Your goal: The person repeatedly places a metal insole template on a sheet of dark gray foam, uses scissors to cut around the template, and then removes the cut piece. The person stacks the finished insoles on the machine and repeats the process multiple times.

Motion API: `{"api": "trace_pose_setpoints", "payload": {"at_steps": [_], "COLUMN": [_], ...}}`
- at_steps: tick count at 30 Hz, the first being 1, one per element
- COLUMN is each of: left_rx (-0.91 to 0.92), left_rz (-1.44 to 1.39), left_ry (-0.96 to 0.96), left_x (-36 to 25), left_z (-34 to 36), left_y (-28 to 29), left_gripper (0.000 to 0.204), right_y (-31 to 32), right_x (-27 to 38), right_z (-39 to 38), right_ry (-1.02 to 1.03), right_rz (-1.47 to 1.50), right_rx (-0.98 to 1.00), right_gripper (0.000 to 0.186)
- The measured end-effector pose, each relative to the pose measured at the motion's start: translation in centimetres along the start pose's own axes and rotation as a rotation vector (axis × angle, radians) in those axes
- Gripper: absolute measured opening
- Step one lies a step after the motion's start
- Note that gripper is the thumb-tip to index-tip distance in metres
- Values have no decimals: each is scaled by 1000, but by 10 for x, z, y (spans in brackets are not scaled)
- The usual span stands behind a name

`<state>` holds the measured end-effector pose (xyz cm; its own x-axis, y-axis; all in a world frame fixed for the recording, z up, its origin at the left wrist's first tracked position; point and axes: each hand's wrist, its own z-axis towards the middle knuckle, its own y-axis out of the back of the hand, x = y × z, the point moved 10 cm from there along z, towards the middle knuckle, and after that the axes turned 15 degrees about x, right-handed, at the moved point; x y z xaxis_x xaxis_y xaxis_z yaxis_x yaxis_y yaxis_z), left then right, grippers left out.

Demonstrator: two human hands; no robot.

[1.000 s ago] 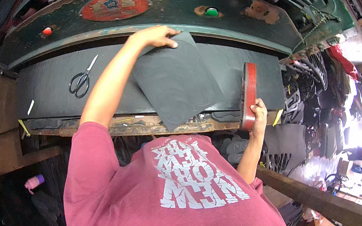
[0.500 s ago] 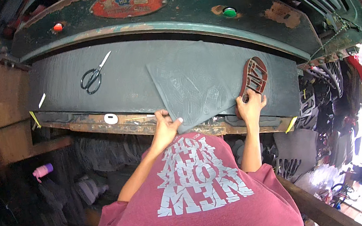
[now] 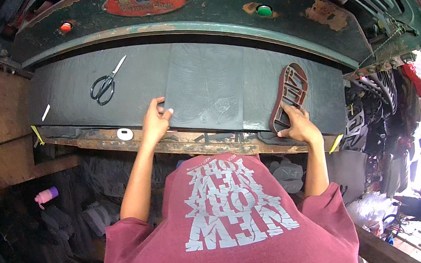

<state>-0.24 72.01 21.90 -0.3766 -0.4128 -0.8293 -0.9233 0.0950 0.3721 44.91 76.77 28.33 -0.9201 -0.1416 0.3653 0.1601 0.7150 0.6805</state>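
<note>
On the dark work surface a thin grey rubber sheet (image 3: 205, 85) lies flat, with faint sole-shaped impressions on it. My left hand (image 3: 154, 123) is at its left edge, thumb and forefinger apart, holding nothing that I can see. At the right, a sole-shaped cutting die (image 3: 298, 73) with a reddish-brown rim and inner bars lies on the surface. My right hand (image 3: 301, 126) grips its near end, fingers over the rim and thumb at the near side. Black-handled scissors (image 3: 103, 88) rest to the left, blades pointing away.
Behind the surface stretches a green press beam (image 3: 223, 9) with a red and a green button. A small white oval object (image 3: 124, 134) sits on the worn wooden front ledge (image 3: 190, 141). Dark sheet offcuts (image 3: 357, 126) hang at the right. A pink-purple bottle (image 3: 46, 195) is at lower left.
The sheet, earlier skewed with its near corner over the ledge, now lies straight and flat. My left hand let go and moved left and away from me. The die's near end shifted slightly left.
</note>
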Motion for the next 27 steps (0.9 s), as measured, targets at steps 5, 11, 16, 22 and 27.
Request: {"api": "trace_pose_setpoints", "payload": {"at_steps": [5,11,16,22,27], "left_rx": [-25,-84,-84,-95,-139], "left_rz": [96,356,418,470,503], "left_ry": [3,-59,-68,-201,-261], "left_x": [-14,-26,-32,-57,-77], "left_z": [-8,-16,-21,-18,-11], "left_y": [-12,-5,-1,-5,-11], "left_gripper": [49,48,48,45,43], "right_y": [12,17,23,16,14], "right_x": [-11,16,70,157,187], "right_z": [7,-5,-19,-3,37], "right_ry": [-76,-20,267,488,538], "right_rz": [19,-83,43,-69,-192], "right_rx": [-4,-322,-359,-321,-320], "right_gripper": [79,60,57,60,61]}}
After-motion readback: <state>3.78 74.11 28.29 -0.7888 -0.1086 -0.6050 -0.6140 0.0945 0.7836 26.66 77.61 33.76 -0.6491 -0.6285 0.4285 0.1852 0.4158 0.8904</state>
